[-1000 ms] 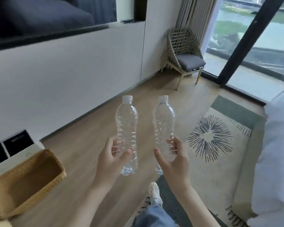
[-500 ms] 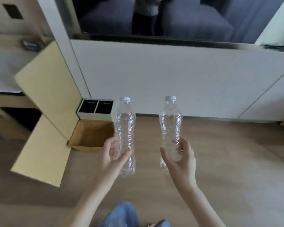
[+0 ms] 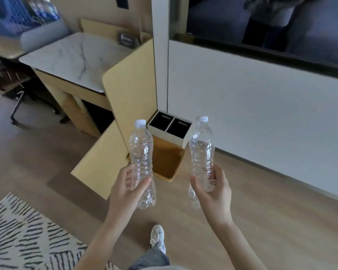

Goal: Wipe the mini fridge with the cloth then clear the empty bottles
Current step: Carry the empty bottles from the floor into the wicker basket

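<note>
Head view: each hand [image 3: 125,193] grips one upright empty bottle [image 3: 141,164].

Basket [image 3: 168,162] on floor [image 3: 261,211] before bin [image 3: 186,140]

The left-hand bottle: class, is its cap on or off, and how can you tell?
On. A white cap tops the bottle, which the left hand grips round its lower half.

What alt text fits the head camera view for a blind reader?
The left hand grips the left bottle, the right hand the right bottle, both clear, empty and roughly upright. A wicker basket and white two-slot bin stand beyond.
</note>
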`<state>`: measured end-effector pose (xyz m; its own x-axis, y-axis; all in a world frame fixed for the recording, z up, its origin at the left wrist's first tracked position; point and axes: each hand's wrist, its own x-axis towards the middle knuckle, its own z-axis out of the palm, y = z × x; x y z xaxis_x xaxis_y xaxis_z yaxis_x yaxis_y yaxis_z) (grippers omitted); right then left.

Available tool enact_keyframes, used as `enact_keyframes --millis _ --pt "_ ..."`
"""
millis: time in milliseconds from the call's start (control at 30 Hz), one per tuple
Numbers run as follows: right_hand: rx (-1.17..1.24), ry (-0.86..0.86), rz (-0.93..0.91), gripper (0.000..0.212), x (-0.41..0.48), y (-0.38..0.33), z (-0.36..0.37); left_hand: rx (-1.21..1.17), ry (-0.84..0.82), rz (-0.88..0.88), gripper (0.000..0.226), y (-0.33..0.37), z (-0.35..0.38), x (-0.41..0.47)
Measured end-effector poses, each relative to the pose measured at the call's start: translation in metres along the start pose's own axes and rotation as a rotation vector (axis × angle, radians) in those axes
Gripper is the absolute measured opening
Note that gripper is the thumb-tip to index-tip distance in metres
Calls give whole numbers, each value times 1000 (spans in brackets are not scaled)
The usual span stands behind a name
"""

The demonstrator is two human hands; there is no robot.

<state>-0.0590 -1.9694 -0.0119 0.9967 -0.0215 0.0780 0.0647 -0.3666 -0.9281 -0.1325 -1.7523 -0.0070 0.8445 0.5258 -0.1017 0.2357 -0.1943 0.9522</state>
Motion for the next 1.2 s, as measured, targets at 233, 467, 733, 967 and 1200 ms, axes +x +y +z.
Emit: enact_keyframes --millis 233,467,733,967,1200 --pt "8 -27 29 56 93 -29 85 0 20 -3 50 1 -29 134" --pt "-28 -108 72 50 175 -36 150 -25 -9 -31 48 -5 -22 230" --pt "21 -178 165 37 280 -20 217 -16 -30 -135 40 -13 2 337" --pt "85 -132 281 30 340 -8 262 87 -150 -170 52 -13 24 426" --pt "131 31 396 31 352 28 316 119 -345 -169 57 -59 43 501"
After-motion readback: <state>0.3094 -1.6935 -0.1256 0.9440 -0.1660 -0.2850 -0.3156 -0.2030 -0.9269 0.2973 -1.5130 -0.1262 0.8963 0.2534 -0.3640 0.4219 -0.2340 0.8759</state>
